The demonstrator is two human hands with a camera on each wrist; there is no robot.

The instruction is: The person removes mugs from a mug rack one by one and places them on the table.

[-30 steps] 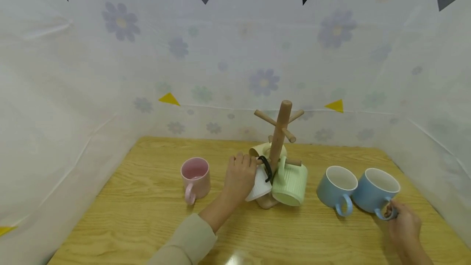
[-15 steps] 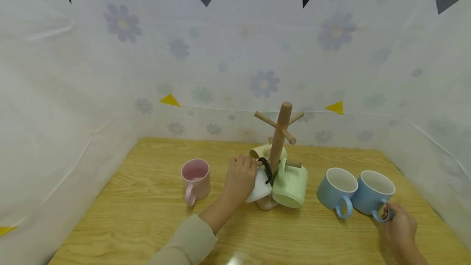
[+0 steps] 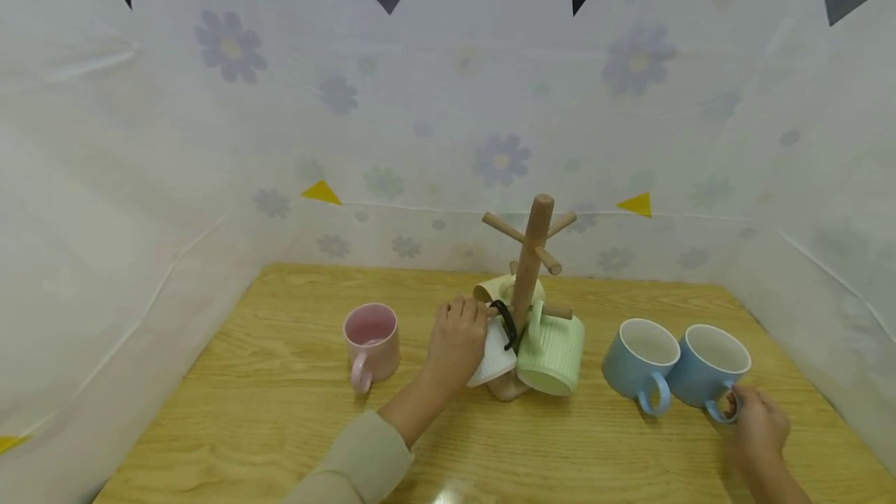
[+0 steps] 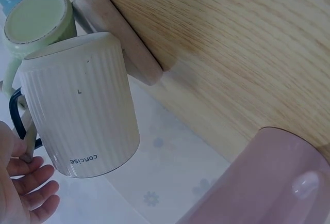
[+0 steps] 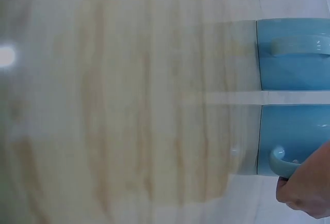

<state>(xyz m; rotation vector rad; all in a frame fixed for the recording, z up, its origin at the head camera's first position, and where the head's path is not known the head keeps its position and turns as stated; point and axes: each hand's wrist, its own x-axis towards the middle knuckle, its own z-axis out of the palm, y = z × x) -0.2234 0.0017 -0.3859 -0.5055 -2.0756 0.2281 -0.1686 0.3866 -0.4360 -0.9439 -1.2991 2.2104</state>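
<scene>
A wooden mug tree point(image 3: 533, 255) stands mid-table, bearing a white ribbed mug point(image 4: 80, 105) with a dark handle, a pale green mug point(image 3: 553, 352) and a cream mug point(image 3: 492, 286). My left hand point(image 3: 456, 341) pinches the end of the peg point(image 4: 30, 149) where the white mug hangs. At the right, two blue mugs stand upright side by side. The fingers of my right hand point(image 3: 759, 426) hold the handle of the outer blue mug point(image 3: 703, 372). The inner blue mug point(image 3: 633, 360) is close beside it, its handle facing me.
A pink mug point(image 3: 374, 341) stands upright left of the mug tree, handle toward me. The wooden table point(image 3: 280, 426) has patterned white sheeting point(image 3: 420, 84) behind it and along both sides. The upper pegs point(image 3: 504, 225) carry no mugs.
My right hand has shifted the outer blue mug slightly left, nearer the other blue mug. My left hand stays at the peg of the mug tree.
</scene>
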